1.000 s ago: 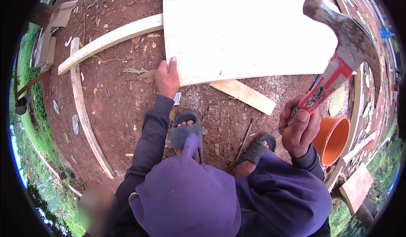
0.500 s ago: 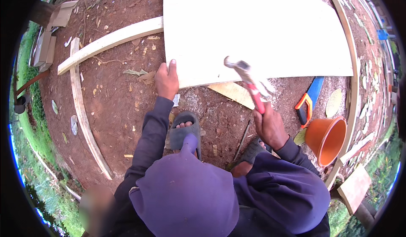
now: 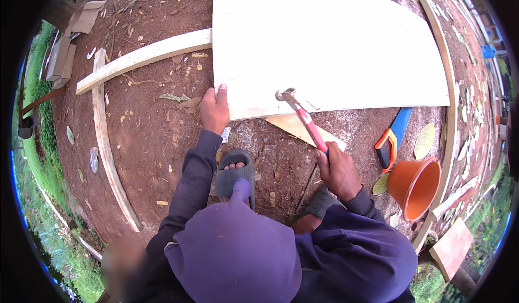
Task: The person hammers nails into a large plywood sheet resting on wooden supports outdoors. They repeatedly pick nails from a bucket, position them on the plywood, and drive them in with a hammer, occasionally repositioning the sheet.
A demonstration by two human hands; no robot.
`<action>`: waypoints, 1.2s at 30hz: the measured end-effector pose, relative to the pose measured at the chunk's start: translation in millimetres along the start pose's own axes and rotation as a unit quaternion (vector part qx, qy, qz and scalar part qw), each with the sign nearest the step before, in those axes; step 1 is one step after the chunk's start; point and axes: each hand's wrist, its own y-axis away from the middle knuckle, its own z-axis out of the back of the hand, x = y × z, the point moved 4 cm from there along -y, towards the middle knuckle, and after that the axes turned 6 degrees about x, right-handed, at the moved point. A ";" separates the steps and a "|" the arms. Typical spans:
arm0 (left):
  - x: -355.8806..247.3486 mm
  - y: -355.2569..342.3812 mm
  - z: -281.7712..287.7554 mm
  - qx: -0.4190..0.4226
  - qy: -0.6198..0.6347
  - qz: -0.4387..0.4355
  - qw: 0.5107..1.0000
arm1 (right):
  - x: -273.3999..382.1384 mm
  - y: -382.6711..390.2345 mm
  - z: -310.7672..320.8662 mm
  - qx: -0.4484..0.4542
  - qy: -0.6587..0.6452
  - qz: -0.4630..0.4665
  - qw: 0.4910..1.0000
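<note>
A large pale plywood sheet point(image 3: 335, 43) lies before me, its near edge towards my feet. At its near left corner my left hand point(image 3: 215, 111) is closed on the edge, thumb on top and the other fingers partly hidden. My right hand point(image 3: 339, 172) is wrapped round the handle of a claw hammer point(image 3: 308, 123) with a red grip. The hammer's metal head is over the sheet near its front edge; whether it touches the surface I cannot tell. A smaller wood offcut point(image 3: 294, 128) sticks out from beneath the sheet.
Right of the sheet lie a handsaw point(image 3: 386, 146) with an orange and black handle and an orange bucket point(image 3: 413, 186) on its side. Long timber strips point(image 3: 146, 57) lie at left, another point(image 3: 450, 86) at right. Cardboard boxes point(image 3: 60, 62) stand far left. My sandalled feet point(image 3: 236, 170) are close by.
The hammer, blurred and held higher before, has come down and left towards the sheet, with my right hand slightly lower in view. My left hand keeps its hold on the corner.
</note>
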 end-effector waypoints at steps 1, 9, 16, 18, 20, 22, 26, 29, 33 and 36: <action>7.7 14.2 3.4 -0.003 0.005 0.008 1.000 | 11.0 13.6 4.2 -0.028 -0.042 0.000 0.999; 0.7 2.3 7.5 -0.012 0.017 0.001 1.000 | -15.8 -1.0 -25.9 0.026 0.043 -0.022 0.998; 1.5 -3.2 2.5 0.006 0.073 0.012 0.997 | -21.1 29.6 -31.0 -0.088 0.016 0.081 0.993; 2.5 -5.4 1.7 0.068 0.146 0.054 0.985 | -34.9 41.8 -40.3 -0.057 0.046 0.083 0.994; 24.7 -17.1 9.4 0.091 0.235 0.078 0.965 | -38.8 44.9 -41.0 -0.062 0.052 0.092 0.992; 27.7 -29.0 8.6 0.083 0.287 0.098 0.949 | -47.1 46.9 -35.0 -0.104 0.043 0.106 0.988; -1.8 -46.3 4.4 0.085 0.296 0.093 0.947 | -101.4 38.5 -10.8 -0.241 -0.233 -0.161 0.928; 6.1 -63.1 15.0 0.082 0.207 0.074 0.972 | -172.1 5.4 -0.1 -0.331 -0.402 -0.214 0.827; 17.4 -58.6 20.0 0.050 0.139 0.049 0.988 | -226.5 -15.6 29.2 -0.367 -0.477 -0.302 0.739; -12.5 -12.1 32.9 0.034 0.229 0.022 0.973 | -223.0 -16.5 27.3 -0.350 -0.599 -0.322 0.645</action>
